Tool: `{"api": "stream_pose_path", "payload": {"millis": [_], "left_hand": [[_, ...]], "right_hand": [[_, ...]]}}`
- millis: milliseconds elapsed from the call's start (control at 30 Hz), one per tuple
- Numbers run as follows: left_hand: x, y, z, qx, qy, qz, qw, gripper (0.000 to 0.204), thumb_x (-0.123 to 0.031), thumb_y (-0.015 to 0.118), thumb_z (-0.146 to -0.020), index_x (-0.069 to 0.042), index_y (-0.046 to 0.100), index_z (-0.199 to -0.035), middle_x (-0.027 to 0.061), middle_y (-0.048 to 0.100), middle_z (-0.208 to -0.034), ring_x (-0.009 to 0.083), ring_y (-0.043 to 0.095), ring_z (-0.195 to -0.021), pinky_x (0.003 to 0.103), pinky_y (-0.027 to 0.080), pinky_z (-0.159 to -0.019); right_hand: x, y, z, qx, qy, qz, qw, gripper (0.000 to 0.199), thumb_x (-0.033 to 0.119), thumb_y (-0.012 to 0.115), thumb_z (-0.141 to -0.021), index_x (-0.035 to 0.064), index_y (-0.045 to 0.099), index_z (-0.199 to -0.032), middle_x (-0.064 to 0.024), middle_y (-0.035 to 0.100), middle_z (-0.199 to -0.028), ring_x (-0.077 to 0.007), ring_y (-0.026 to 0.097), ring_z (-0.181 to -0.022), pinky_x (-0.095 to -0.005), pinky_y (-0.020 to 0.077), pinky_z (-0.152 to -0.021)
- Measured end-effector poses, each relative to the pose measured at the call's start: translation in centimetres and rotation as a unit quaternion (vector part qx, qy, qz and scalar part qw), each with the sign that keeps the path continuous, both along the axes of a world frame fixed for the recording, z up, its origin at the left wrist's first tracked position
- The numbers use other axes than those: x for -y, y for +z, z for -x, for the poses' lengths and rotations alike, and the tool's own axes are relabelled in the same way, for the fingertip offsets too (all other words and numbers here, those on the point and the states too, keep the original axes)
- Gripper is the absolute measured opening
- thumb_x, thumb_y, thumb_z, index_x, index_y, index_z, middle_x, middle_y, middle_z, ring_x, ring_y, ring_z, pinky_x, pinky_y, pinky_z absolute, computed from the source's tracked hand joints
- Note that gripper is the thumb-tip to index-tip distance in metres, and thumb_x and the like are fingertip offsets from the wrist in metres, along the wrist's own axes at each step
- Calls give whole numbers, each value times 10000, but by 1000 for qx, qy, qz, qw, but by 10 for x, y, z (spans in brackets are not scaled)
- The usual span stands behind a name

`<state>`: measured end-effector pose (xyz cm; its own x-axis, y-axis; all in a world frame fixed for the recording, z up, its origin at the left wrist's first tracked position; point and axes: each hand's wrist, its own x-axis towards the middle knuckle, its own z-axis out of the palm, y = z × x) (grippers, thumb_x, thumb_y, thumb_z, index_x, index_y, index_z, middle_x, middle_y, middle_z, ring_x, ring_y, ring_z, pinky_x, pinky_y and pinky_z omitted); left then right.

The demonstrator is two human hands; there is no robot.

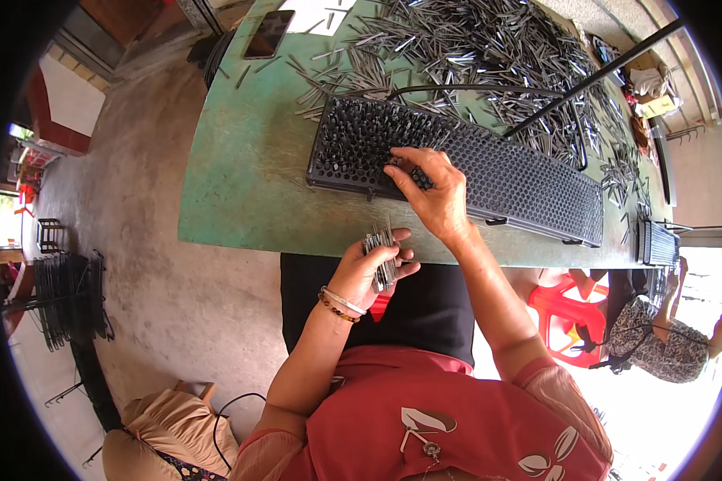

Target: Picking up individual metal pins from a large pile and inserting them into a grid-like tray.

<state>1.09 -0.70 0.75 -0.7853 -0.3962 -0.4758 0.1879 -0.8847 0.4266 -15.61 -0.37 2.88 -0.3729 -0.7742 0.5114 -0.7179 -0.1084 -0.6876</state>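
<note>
Tray [529,180], long, black and drilled with rows of round holes, lies slantwise along the near side of the green worktop [249,160]. Toward its nine o'clock end, dark slim strips [357,132] stand packed in the holes; toward three o'clock the holes look bare. The right hand [435,188] is over the tray near where the standing strips give out, its thumb and index fingers close together — I cannot tell whether a strip is pinched between them. At the tray's seven o'clock, the left hand [367,263] clasps a bundle [383,260] of slim strips, thumb laid across, the other fingers behind it.

To do this well, I would hold the bundle near the tray with its ends evened up, so single strips peel off cleanly, and enter each hole upright — a tilted strip could snag its neighbours. Working row by row should make gaps easy to notice.

Beyond the tray, from twelve to two o'clock, loose strips lie heaped in a pile [489,48]. A dark phone [269,34] lies at ten, a smaller rack [658,243] at four, a red stool [545,303] at five.
</note>
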Motion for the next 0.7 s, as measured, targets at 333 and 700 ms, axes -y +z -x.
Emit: {"api": "stream_pose_path", "payload": {"millis": [333,700], "left_hand": [[-1,-1,0,-3,1,3,1000,275,-31,529,-858,65,547,-1114,87,579,-939,167,577,-859,391,551,-805],[-6,2,2,-64,13,64,996,236,-64,496,-918,44,551,-1120,104,607,-972,204,602,-924,406,542,-823]], "right_hand": [[-5,-4,2,-109,19,20,994,262,62,737,-715,67,689,-972,-78,655,-920,-220,606,-819,-325,449,-752],[-42,28,2,167,124,-185,961,226,186,663,-848,-6,667,-966,-83,645,-852,-147,603,-803,-260,462,-663]]}}
